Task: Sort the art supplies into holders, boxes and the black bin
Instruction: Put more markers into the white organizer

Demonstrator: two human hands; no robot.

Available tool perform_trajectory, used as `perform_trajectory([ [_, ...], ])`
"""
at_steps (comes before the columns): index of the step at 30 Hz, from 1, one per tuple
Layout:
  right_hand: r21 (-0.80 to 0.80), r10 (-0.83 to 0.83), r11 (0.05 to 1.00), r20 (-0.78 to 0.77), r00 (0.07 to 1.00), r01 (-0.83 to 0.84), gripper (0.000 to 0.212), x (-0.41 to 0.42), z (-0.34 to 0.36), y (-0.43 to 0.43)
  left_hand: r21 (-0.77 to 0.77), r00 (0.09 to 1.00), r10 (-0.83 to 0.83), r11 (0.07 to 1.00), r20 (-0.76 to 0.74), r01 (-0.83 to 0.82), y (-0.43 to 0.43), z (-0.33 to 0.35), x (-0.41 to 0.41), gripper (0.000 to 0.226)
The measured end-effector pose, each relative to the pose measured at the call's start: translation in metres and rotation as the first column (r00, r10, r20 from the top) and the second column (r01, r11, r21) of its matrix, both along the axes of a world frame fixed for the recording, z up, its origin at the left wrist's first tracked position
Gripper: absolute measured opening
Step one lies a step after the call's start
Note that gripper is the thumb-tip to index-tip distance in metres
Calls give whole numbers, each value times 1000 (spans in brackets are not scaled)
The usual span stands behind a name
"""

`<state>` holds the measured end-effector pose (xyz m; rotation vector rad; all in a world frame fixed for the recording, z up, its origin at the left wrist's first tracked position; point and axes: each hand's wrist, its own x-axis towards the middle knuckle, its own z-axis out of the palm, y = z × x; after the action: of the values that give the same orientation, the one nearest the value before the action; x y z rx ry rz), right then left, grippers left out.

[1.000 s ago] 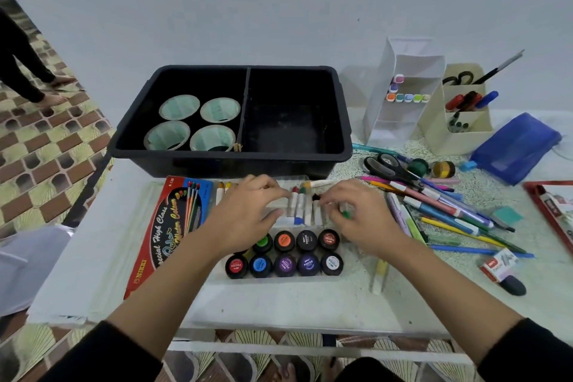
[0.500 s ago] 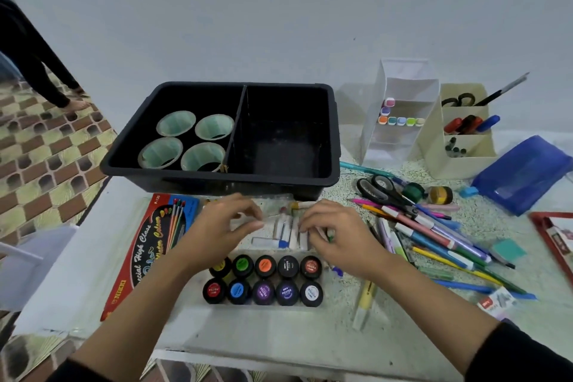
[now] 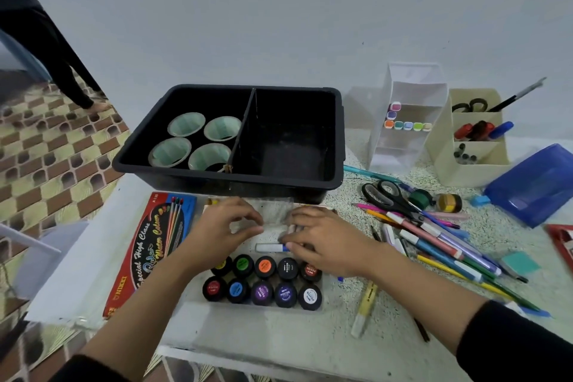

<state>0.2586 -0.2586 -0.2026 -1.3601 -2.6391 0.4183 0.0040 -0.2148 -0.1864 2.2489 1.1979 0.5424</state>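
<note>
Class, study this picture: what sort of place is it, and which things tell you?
Probably a home craft table: poster paint pots, scissors among loose pens, and a patterned tiled floor beside it.

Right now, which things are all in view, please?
black bin: one, black, at back
tape rolls: four, pale green, bin's left compartment
paint pots: ten, coloured lids, front centre
watercolour box: one, red, left of pots
clear pack: one, transparent, behind pots
white holder: one, white, right of bin
beige holder: one, beige, beside white holder
scissors: two, black, beside bin, in beige holder
pens and pencils: many, mixed, right
blue case: one, blue, far right
left hand: grips clear pack's left end
right hand: grips its right end
</note>
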Motion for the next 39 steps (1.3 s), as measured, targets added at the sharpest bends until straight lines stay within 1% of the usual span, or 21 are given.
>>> perform_trajectory([
  [4,-24,-61,998,-107,992,58,48,24,-5,-10,16,998,-5,1000,-65,6,-4,-7,9,6],
  [6,-38,-120,993,-154,981,116,42,32,-8,-12,23,996,-8,1000,-94,10,-6,-10,11,8],
  [8,-24,-149,989,-166,975,147,35,36,-11,-12,36,991,-35,999,-126,40,-6,-9,11,13],
  [11,5,-160,987,-153,975,163,34,34,-10,-11,50,977,-109,992,-182,120,-5,-1,14,9],
  [13,24,-169,984,-150,974,175,32,30,-6,-9,16,938,-172,983,-300,185,-3,6,19,9],
  [15,31,-170,984,-136,976,175,29,26,-4,-6,-30,882,-234,969,-410,244,1,12,26,15],
  [17,34,-172,984,-94,981,176,27,25,-2,-4,-27,822,-275,953,-498,302,8,15,32,20],
  [19,34,-187,981,-51,981,189,26,24,0,-4,-11,769,-313,929,-557,370,13,18,38,21],
  [20,40,-198,979,-54,979,201,25,22,2,-4,-9,753,-337,915,-565,403,15,19,40,22],
  [22,39,-231,971,-122,965,237,21,16,6,-5,-21,748,-390,893,-538,451,18,20,42,23],
  [23,24,-247,967,-181,952,255,20,10,9,-6,-35,767,-409,891,-494,452,19,21,40,24],
  [25,-16,-264,963,-286,921,271,17,0,12,-7,-76,836,-412,907,-362,414,21,25,33,26],
  [27,-28,-254,965,-343,904,260,14,-9,10,-4,-80,900,-358,934,-247,349,23,29,17,26],
  [29,-32,-232,971,-375,898,237,13,-19,9,0,-50,959,-248,969,-136,243,22,30,-4,19],
  [31,-21,-203,977,-379,903,211,15,-31,8,6,-12,995,-80,997,-53,79,18,28,-27,11],
  [34,27,-161,983,-350,923,182,21,-51,7,14,10,986,164,986,-4,-164,12,23,-56,6],
  [35,49,-152,983,-335,930,178,23,-57,7,17,9,978,209,978,4,-209,12,21,-63,10],
  [37,120,-132,978,-288,949,173,25,-70,5,21,13,969,247,969,7,-247,12,17,-69,19],
  [39,169,-117,973,-231,966,158,20,-81,3,26,16,966,258,966,10,-258,15,13,-66,22],
])
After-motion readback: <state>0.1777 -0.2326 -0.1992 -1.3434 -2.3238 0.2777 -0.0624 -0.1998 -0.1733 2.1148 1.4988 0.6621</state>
